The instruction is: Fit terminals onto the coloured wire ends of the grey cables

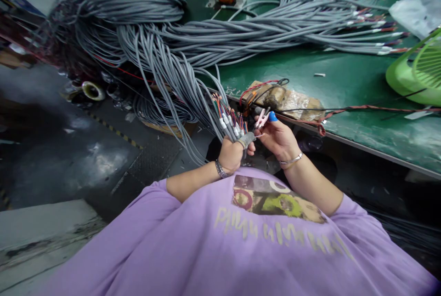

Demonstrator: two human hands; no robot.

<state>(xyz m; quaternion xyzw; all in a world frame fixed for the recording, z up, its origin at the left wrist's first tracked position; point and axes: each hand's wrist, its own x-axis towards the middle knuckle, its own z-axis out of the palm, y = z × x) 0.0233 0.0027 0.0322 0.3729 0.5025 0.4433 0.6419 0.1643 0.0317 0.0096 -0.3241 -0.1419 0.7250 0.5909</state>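
My left hand (231, 151) is closed in a fist around a bunch of grey cables (206, 107) whose stripped coloured wire ends (230, 116) stick up above the fist. A grey cot covers one of its fingers. My right hand (277, 137), with a blue cot on a fingertip, pinches a small pink clip (262, 117) right beside those wire ends. Both hands are held in front of my chest, just off the front edge of the green bench (344, 84).
A large bundle of grey cables (262, 29) lies across the bench and hangs down to the left. A green fan (418, 73) stands at the right. A taped block with red and black leads (285, 98) sits at the bench edge. Dark floor lies left.
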